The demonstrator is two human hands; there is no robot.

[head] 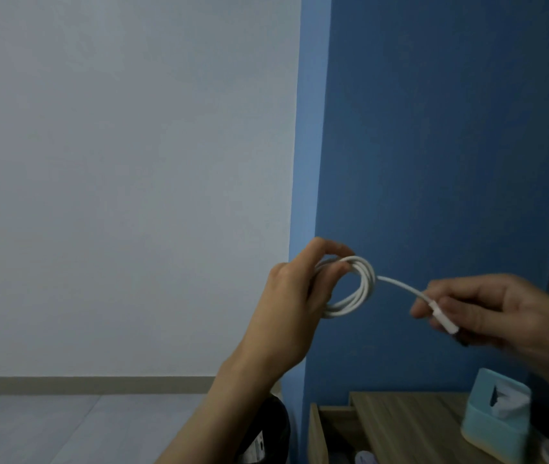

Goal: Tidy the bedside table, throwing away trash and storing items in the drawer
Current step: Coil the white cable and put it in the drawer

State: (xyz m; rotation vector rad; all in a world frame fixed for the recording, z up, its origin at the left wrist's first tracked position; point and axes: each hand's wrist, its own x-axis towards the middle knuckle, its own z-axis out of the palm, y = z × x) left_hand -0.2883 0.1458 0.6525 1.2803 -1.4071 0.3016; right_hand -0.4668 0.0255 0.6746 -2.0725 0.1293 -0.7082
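Above the table [410, 420], left hand [295, 296] pinches the cable [363, 289] coil, right hand [487, 309] its plug end (loops may spring loose if either slackens).

Both bare arms are raised in front of the blue wall. The left hand [295, 289], its forearm rising from the lower middle of the frame, has thumb and fingers curled closed through a coil of thin white charging cable [365, 286], back of the hand toward the viewer. The right hand [487, 309], reaching in from the right edge at about the same height, pinches the cable's white plug end between thumb and fingertips, slightly blurred. The hands are apart.
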